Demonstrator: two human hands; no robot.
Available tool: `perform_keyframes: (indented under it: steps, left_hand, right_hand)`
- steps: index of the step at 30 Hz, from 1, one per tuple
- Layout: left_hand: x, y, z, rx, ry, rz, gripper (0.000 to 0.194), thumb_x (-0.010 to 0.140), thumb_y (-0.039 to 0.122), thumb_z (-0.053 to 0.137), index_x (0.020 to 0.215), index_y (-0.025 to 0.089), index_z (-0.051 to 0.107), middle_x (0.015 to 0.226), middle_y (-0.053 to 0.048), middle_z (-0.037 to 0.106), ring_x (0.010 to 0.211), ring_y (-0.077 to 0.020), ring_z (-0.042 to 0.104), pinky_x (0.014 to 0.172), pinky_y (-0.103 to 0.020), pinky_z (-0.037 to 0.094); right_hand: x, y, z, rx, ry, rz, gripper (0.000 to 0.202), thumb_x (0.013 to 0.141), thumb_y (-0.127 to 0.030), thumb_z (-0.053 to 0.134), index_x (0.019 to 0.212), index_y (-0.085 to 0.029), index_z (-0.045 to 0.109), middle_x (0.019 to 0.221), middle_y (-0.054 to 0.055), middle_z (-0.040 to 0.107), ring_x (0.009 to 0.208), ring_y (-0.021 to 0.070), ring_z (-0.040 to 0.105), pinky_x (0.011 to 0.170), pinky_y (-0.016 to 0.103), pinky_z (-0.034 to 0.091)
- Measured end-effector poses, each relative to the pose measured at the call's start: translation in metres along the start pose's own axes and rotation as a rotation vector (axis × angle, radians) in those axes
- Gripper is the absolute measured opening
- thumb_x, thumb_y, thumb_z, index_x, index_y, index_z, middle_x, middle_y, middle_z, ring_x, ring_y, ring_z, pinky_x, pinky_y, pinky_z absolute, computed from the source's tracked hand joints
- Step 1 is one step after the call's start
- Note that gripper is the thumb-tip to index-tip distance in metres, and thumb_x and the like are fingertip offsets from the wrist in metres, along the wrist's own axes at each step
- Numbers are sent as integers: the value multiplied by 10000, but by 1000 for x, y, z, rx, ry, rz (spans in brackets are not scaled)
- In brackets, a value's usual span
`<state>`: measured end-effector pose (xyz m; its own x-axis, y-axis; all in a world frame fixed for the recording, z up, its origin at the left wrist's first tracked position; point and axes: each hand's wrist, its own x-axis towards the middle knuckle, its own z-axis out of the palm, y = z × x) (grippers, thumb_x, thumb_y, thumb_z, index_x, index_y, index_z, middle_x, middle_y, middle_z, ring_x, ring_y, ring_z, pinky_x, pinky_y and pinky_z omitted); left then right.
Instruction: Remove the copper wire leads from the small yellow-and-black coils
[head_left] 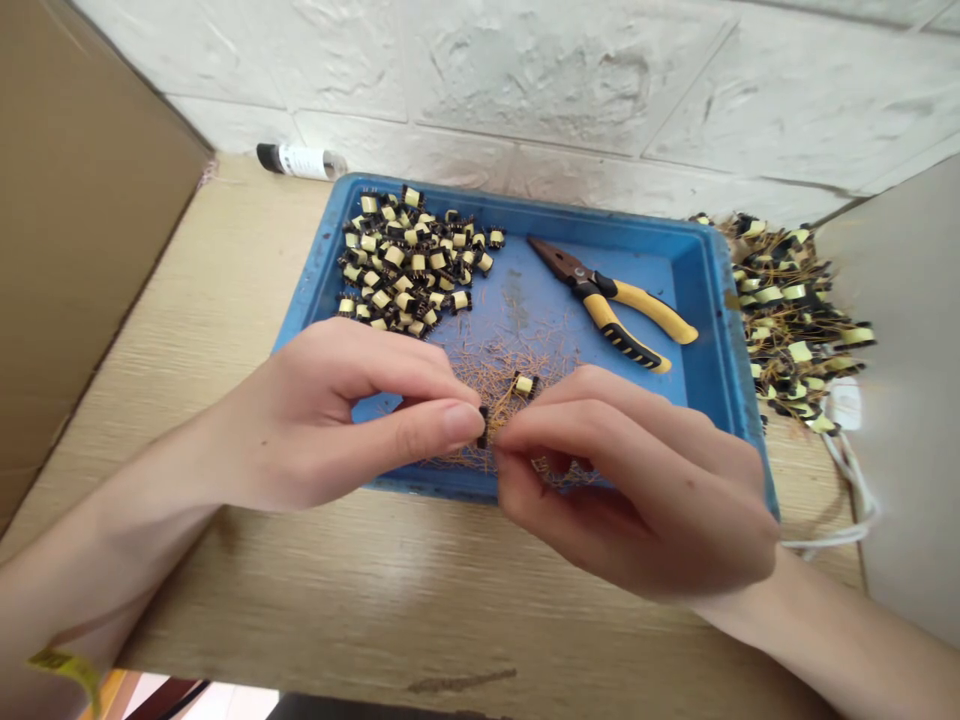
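Over the near side of a blue tray (pixel 716 370), my left hand (pixel 352 410) pinches a small transformer coil between thumb and forefinger; only its black end (pixel 483 427) sticks out. Close to that end, my right hand (pixel 630 480) has its thumb and forefinger pressed together, and whatever is between the tips is hidden. Another yellow-taped coil (pixel 524 385) with copper-coloured leads lies just beyond my fingertips, on a scatter of clipped wire bits (pixel 480 365). Several more coils (pixel 416 262) are heaped in the tray's far left corner.
Pliers (pixel 600 295) with yellow-black handles lie in the tray's right part. Outside it, coils with long leads (pixel 799 320) are piled beside a white cable (pixel 862 500). A small bottle (pixel 300 161) lies by the white wall (pixel 525 80). Cardboard (pixel 82 200) stands at left.
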<state>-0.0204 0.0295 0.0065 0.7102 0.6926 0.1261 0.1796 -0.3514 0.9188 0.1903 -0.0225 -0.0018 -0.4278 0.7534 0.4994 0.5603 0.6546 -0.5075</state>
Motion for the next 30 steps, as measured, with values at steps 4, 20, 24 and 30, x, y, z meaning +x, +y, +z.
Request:
perform_keyframes:
  steps: [4, 20, 24, 30]
  left_hand:
    - [0, -1, 0, 35, 15, 6, 159, 930, 124, 653, 838, 182, 768, 700, 54, 720, 599, -57, 635, 550, -120, 475]
    - [-4, -4, 0, 19, 30, -20, 158, 944, 168, 656, 832, 208, 759, 701, 65, 705, 603, -53, 612, 552, -122, 451]
    - [-3, -3, 0, 23, 29, -16, 149, 929, 163, 672, 817, 199, 763, 696, 59, 712, 601, -55, 614, 550, -125, 450]
    - [-4, -3, 0, 35, 38, -24, 144, 921, 160, 679, 816, 204, 768, 688, 54, 705, 586, -61, 603, 529, -140, 438]
  right_hand:
    - [0, 1, -2, 101, 1, 43, 159, 824, -5, 642, 846, -159, 676, 712, -32, 655, 572, 44, 527, 509, 206, 442]
    - [3, 8, 0, 257, -8, 60, 179, 828, 5, 618, 874, -163, 660, 706, -38, 622, 582, 48, 546, 538, 184, 452]
    - [2, 7, 0, 293, -33, 74, 192, 823, 3, 605, 870, -178, 648, 702, -44, 622, 562, 49, 518, 519, 193, 441]
    - [2, 6, -2, 306, -45, 85, 185, 830, -10, 590, 867, -187, 627, 689, -48, 595, 565, 54, 488, 498, 204, 411]
